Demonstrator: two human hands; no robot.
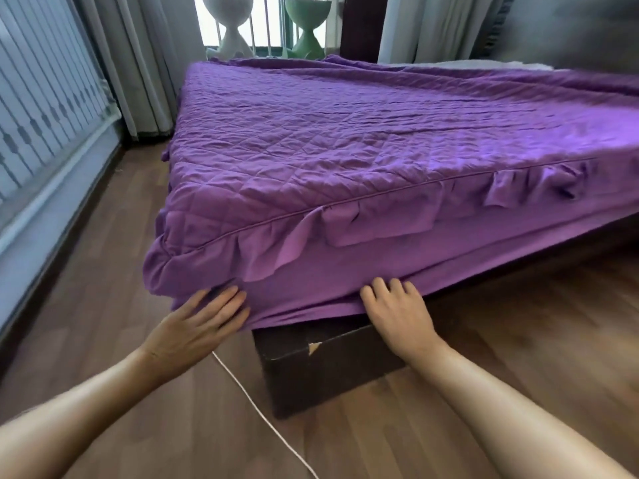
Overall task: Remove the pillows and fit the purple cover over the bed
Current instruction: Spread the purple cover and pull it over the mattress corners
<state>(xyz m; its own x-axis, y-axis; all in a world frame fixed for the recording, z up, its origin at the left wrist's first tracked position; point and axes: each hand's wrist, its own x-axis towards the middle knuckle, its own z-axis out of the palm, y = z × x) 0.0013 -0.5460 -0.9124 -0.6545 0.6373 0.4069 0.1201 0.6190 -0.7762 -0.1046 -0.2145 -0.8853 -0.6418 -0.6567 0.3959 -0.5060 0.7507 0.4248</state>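
Currently logging: purple cover (345, 126) lying over the bed, hem at my fingertips. Left hand (197, 326) pressing flat, fingers straight; right hand (397, 312) curling into the hem. Risk, I am judging: frill (276, 250) above the fingers staying bunched, hem riding off the bed base (311, 368) below them.

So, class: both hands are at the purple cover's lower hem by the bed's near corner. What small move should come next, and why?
Probably pull the hem down and tuck it under the corner. The hem of the purple cover hangs loose above the bed base, the left hand lies flat against it, the right hand curls its fingers at the edge.
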